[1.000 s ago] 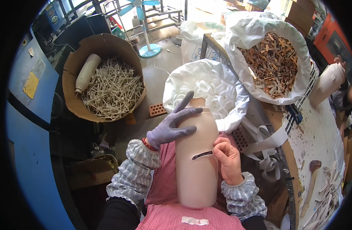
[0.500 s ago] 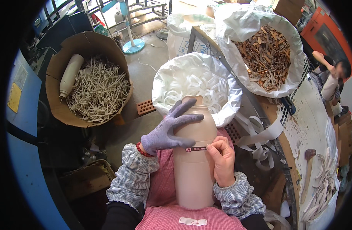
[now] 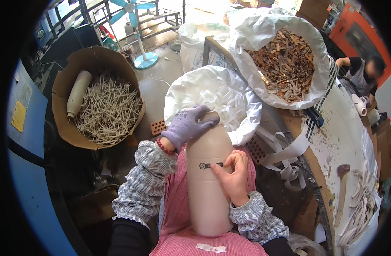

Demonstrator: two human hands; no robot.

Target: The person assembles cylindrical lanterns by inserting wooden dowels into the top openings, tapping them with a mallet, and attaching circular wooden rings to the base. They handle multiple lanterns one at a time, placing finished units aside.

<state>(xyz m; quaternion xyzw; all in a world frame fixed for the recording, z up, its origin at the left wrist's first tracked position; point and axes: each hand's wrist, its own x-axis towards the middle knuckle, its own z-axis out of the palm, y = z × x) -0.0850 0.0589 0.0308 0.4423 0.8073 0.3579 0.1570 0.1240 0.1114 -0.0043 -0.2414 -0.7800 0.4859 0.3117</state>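
A beige thermos flask shell (image 3: 209, 198) lies slanted along my lap, its base against my pink apron (image 3: 176, 209) and its narrow neck pointing away from me. My left hand (image 3: 190, 127), in a grey-purple glove, is wrapped over the neck and shoulder, hiding most of the opening. Across the upper body runs a small dark label (image 3: 203, 166) with a round mark at its left end. My bare right hand (image 3: 234, 177) has its thumb pressed on the label's right part, with its fingers curled by the shell's right side.
Beyond the flask stands a white sack (image 3: 172, 100) of pale plastic strips. A cardboard drum (image 3: 61, 123) of thin beige sticks and another shell is at left. A sack (image 3: 242, 36) of brown pieces, a workbench (image 3: 332, 145) with a hammer (image 3: 343, 181), and a person (image 3: 361, 77) are at right.
My left hand has shifted back over the neck, its fingers now drawn together. My right thumb has slid left from the label's end onto its face. The flask has moved slightly left in view.
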